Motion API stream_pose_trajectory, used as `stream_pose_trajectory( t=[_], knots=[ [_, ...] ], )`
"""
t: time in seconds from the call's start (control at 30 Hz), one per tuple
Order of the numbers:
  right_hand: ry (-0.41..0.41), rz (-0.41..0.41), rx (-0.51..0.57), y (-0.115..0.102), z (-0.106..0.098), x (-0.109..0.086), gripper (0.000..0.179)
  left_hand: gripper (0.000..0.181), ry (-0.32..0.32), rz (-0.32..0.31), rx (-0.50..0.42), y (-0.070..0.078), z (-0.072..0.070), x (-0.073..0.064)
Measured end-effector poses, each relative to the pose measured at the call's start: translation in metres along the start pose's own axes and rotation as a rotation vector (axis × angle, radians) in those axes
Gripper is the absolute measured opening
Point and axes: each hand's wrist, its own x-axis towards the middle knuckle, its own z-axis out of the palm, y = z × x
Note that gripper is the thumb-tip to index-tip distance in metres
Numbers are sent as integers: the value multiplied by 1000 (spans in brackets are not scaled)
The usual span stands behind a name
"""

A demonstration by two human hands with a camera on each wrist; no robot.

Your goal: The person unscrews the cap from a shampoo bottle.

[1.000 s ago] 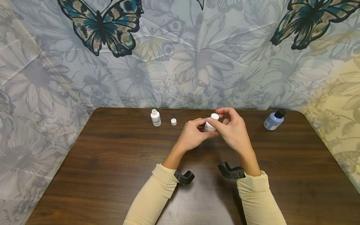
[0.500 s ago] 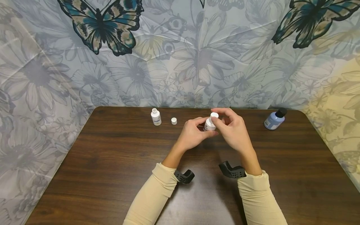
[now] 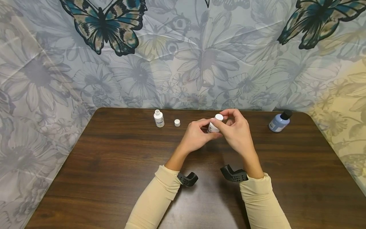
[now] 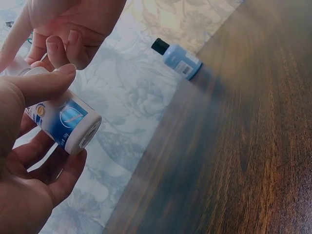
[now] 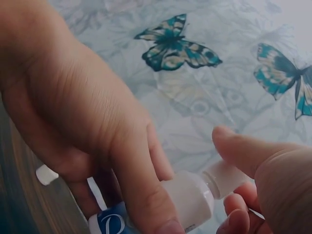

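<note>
In the head view, my left hand [image 3: 194, 136] grips a small white bottle [image 3: 213, 128] above the table, thumb on the near side. My right hand [image 3: 237, 133] has its thumb and fingers around the bottle's white cap [image 3: 219, 117]. The left wrist view shows the bottle's blue and white label [image 4: 68, 119] and its base, tilted down to the right. In the right wrist view, the right thumb [image 5: 234, 146] lies against the cap [image 5: 225, 179], with curled fingers on its other side. The cap sits on the bottle's neck.
On the dark wood table [image 3: 114, 178], a second white bottle [image 3: 159, 118] stands uncapped at the back. Beside it lies a loose white cap [image 3: 177, 122]. A blue bottle with a black cap [image 3: 279, 121] stands at the back right. A floral cloth [image 3: 200, 63] hangs behind.
My right thumb slid to the right side of the cap half a second ago and is now back at its left, the hand turning with it. My left hand and the bottle hold nearly still.
</note>
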Motion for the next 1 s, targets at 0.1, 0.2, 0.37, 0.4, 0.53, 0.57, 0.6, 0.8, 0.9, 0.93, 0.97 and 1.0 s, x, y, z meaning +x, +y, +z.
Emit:
stream_pose_trajectory(
  t=[0.1,0.2,0.37,0.4,0.53,0.57,0.6,0.8,0.9,0.93,0.97,1.0],
  knots=[
    [10,-19,19,0,0,0,38,45,-1,-1,1,-1,1,1],
    [-1,-48,40,1,-1,0,32,44,1,2,-3,-2,1,2],
    [-43,-104,30,3,-1,1,24,40,1,7,-3,-4,1,1],
    [-50,-112,23,3,-1,1,24,39,0,6,-2,-4,1,1],
    [-76,-131,11,5,-1,1,32,42,4,7,-7,-4,0,1],
    [-81,-134,6,5,-1,1,34,43,7,7,-7,-4,0,1],
    [-84,-135,3,5,-1,1,37,43,10,8,-6,-3,0,1],
    [-75,-104,-4,4,0,1,44,42,14,15,-13,-3,1,0],
    [-49,-85,-21,4,0,1,44,42,8,10,-12,-3,1,1],
    [-39,-81,-33,3,0,1,43,42,5,6,-11,-3,1,1],
    [-30,-81,-44,3,0,1,41,42,2,3,-6,-4,1,1],
    [-21,-83,-55,3,0,1,39,42,-1,0,1,-4,1,1]
  ],
)
